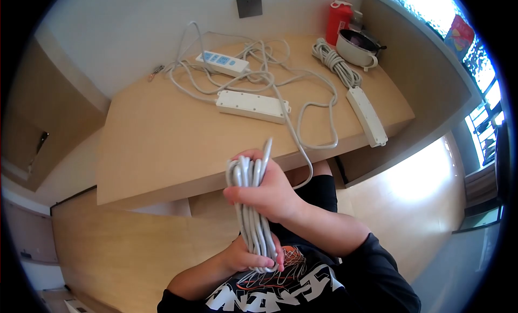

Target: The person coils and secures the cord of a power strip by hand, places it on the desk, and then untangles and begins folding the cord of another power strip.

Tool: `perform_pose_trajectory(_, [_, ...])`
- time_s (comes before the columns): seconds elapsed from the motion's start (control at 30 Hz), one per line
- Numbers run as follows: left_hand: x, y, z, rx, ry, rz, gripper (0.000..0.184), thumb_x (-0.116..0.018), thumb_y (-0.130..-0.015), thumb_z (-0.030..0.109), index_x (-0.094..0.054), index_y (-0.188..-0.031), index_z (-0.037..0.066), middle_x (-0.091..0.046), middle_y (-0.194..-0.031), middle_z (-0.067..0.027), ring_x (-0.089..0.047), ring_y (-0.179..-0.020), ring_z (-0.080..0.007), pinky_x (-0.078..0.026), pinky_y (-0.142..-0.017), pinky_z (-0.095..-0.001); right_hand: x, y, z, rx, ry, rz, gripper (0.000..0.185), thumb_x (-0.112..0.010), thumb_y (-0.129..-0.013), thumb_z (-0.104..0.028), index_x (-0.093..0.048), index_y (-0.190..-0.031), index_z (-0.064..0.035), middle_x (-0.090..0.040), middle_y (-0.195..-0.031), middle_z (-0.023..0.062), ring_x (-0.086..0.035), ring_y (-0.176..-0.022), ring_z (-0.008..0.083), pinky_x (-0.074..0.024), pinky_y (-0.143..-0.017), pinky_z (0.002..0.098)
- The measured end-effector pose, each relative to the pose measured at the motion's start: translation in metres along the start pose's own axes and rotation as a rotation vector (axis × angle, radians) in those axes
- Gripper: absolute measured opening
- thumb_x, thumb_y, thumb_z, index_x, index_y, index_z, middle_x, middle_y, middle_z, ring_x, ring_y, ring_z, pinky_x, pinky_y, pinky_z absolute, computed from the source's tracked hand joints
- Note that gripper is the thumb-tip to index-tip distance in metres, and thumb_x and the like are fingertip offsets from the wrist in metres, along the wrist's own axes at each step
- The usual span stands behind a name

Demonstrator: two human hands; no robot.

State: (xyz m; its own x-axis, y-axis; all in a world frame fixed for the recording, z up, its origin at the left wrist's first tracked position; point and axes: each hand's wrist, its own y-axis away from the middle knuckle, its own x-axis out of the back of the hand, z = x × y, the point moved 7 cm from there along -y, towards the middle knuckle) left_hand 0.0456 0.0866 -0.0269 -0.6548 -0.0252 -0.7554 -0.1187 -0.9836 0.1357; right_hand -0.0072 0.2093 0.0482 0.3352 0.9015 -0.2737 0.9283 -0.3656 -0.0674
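A folded bundle of grey power cable (251, 221) is held upright in front of my chest. My right hand (267, 191) wraps around its upper part, and a short length of cable sticks up past the fingers. Lower down, my left hand (253, 254) closes around the bottom loops. On the desk lie a white power strip (251, 105) face down and another power strip (224, 63) with blue-marked sockets up, among loose cable (264, 70). One strand drops over the desk's front edge near my right wrist.
At the desk's (156, 135) right side lies a third power strip (368, 117), its cable bundled (337, 65). Behind it stand a red bottle (338, 24) and a white pot (356, 49) with a handle. A small metallic item (156, 72) sits at the left. A raised wooden partition (431, 70) borders the right.
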Motion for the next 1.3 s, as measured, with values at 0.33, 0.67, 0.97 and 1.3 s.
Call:
perform_pose_trajectory(0.33, [0.004, 0.027, 0.018, -0.229, 0.053, -0.048, 0.024, -0.07, -0.073, -0.008, -0.058, -0.089, 0.006, -0.065, -0.082, -0.0104, -0.068, -0.082, -0.0302, -0.055, -0.073, -0.0405, 0.129, -0.084, -0.071, -0.376, 1.438, 0.056, 0.057, -0.061, -0.088, -0.057, -0.07, -0.097, -0.0014, -0.07, -0.088, 0.0177, -0.067, -0.083, 0.0301, -0.0514, -0.074, 0.0394])
perform_pose_trajectory(0.67, [0.02, 0.053, 0.073, -0.645, 0.19, -0.166, 0.026, -0.068, -0.072, -0.011, -0.059, -0.093, 0.003, -0.066, -0.085, -0.0137, -0.068, -0.083, -0.0357, -0.057, -0.071, -0.0441, 0.173, -0.128, -0.15, -0.289, 0.083, 0.21, 0.025, -0.05, -0.099, -0.031, -0.054, -0.081, -0.0133, -0.047, -0.06, -0.003, -0.046, -0.049, 0.0105, -0.0376, -0.044, 0.0262])
perform_pose_trajectory(0.97, [0.011, 0.099, 0.098, -0.784, 0.026, -0.208, 0.023, -0.064, -0.082, -0.007, -0.053, -0.1, 0.003, -0.064, -0.089, -0.0132, -0.067, -0.084, -0.0354, -0.056, -0.072, -0.0471, 0.155, -0.199, -0.349, 0.167, 0.181, 0.115, 0.021, -0.044, -0.104, -0.029, -0.051, -0.097, -0.0105, -0.038, -0.059, -0.0059, -0.038, -0.047, 0.0075, -0.0326, -0.042, 0.0235])
perform_pose_trajectory(1.3, [0.003, 0.108, 0.082, -0.729, -0.033, -0.134, 0.021, -0.067, -0.083, -0.002, -0.054, -0.098, 0.004, -0.064, -0.087, -0.0116, -0.067, -0.083, -0.0342, -0.056, -0.069, -0.0446, 0.135, -0.188, -0.374, 0.295, 0.369, 0.219, 0.026, -0.046, -0.104, -0.032, -0.053, -0.101, -0.0079, -0.033, -0.059, -0.0076, -0.03, -0.046, 0.0052, -0.0285, -0.041, 0.0228])
